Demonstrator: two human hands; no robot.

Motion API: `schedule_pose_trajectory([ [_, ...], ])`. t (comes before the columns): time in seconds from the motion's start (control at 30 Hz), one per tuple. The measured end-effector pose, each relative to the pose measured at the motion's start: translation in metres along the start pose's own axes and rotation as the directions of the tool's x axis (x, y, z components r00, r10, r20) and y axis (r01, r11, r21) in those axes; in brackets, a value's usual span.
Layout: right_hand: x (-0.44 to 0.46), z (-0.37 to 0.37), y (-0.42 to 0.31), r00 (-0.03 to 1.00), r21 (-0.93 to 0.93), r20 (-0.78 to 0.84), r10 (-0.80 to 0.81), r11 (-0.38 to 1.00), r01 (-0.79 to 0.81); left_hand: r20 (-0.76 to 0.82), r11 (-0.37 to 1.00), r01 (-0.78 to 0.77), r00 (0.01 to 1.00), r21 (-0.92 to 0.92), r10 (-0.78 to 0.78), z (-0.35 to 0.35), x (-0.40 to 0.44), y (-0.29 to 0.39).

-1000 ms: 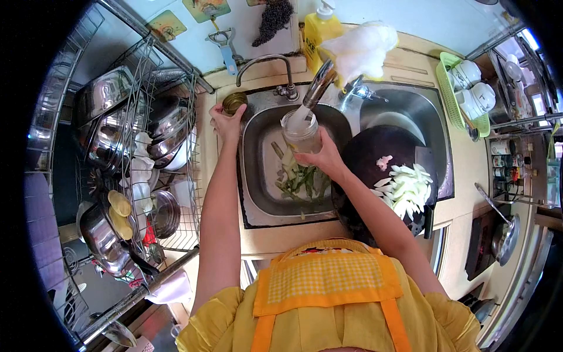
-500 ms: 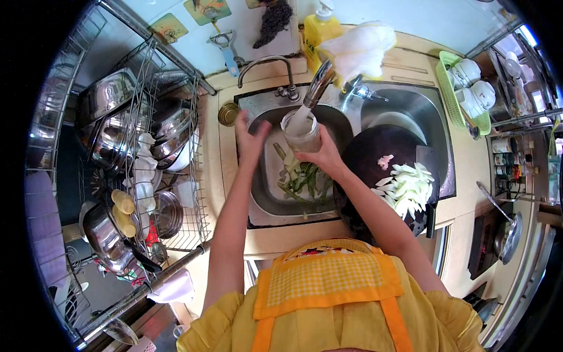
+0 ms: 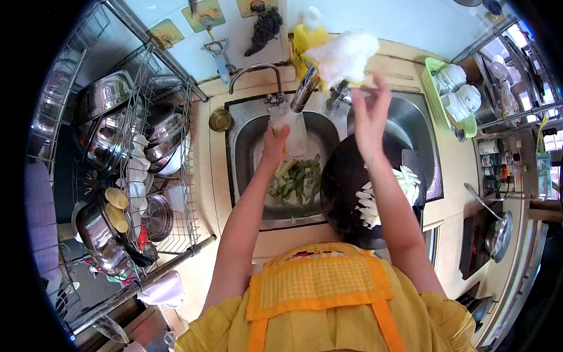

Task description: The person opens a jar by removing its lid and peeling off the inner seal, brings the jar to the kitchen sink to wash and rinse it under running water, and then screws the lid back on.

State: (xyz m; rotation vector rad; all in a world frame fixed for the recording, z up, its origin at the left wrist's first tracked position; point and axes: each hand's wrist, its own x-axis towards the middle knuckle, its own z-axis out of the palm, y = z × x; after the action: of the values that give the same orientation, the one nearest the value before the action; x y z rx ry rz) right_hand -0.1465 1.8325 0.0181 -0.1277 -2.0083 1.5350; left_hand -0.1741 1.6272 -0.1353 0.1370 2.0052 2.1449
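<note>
Two steel basins (image 3: pixel 246 154) are set into a pale worktop (image 3: pixel 205 154), against a white wall (image 3: pixel 410 24) where a peeler (image 3: pixel 220 62) hangs. Over the left one, the left hand (image 3: pixel 274 145) has its grip closed around a blurred glass jar (image 3: pixel 281 121), near the chrome spout (image 3: pixel 304 91), above cut greens (image 3: pixel 298 182). The right hand (image 3: pixel 370 126) hangs over the other basin, its grip open, fingers spread. A round lid (image 3: pixel 221 119) sits left of the sink; a dark board (image 3: pixel 343 176) carries white slices (image 3: pixel 369 210). A wire rack (image 3: pixel 185 226) holds steel pans (image 3: pixel 104 94); a green basket (image 3: pixel 431 82) holds white bowls (image 3: pixel 462 101).
</note>
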Motion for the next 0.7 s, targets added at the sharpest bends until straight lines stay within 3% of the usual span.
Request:
schedule_pose_trajectory([
  [0.1, 0.026, 0.009, -0.031, 0.998, 0.077, 0.016, -0.06, 0.995, 0.058, -0.018, 0.965, 0.087, 0.995, -0.246, -0.095, 0.013, 0.007, -0.002],
  [0.2, 0.045, 0.024, -0.029, 0.985, 0.05, 0.076, -0.157, 0.987, 0.153, 0.154, 0.8, 0.308, 0.951, -0.515, -0.267, 0.014, 0.006, 0.014],
  [0.3, 0.051, 0.013, -0.052, 0.993, -0.03, 0.093, -0.066, 0.997, 0.069, 0.063, 0.759, 0.29, 0.948, -0.583, -0.313, 0.012, 0.005, 0.003],
  [0.33, 0.053, 0.006, -0.053, 0.993, 0.167, 0.053, -0.106, 0.981, 0.096, 0.063, 0.733, 0.291, 0.945, -0.615, -0.322, 0.009, 0.005, 0.0],
  [0.37, 0.051, -0.004, -0.061, 1.0, 0.296, 0.003, 0.027, 0.955, -0.026, 0.066, 0.705, 0.295, 0.94, -0.645, -0.334, 0.006, 0.003, -0.002],
  [0.53, -0.007, -0.019, -0.063, 0.939, -0.126, -0.198, -0.281, 0.957, 0.26, 0.088, 0.743, 0.276, 0.955, -0.61, -0.282, -0.004, -0.006, -0.015],
  [0.57, -0.024, -0.018, -0.055, 0.892, -0.124, -0.224, -0.392, 0.92, 0.373, 0.087, 0.75, 0.292, 0.95, -0.594, -0.301, -0.007, -0.008, -0.021],
  [0.63, -0.053, -0.028, -0.046, 0.868, -0.054, -0.11, -0.484, 0.875, 0.481, 0.102, 0.734, 0.32, 0.94, -0.598, -0.327, -0.011, -0.014, -0.023],
  [0.7, -0.079, -0.026, -0.022, 0.898, 0.072, -0.092, -0.431, 0.896, 0.437, 0.144, 0.689, 0.347, 0.931, -0.636, -0.336, -0.01, -0.019, -0.01],
])
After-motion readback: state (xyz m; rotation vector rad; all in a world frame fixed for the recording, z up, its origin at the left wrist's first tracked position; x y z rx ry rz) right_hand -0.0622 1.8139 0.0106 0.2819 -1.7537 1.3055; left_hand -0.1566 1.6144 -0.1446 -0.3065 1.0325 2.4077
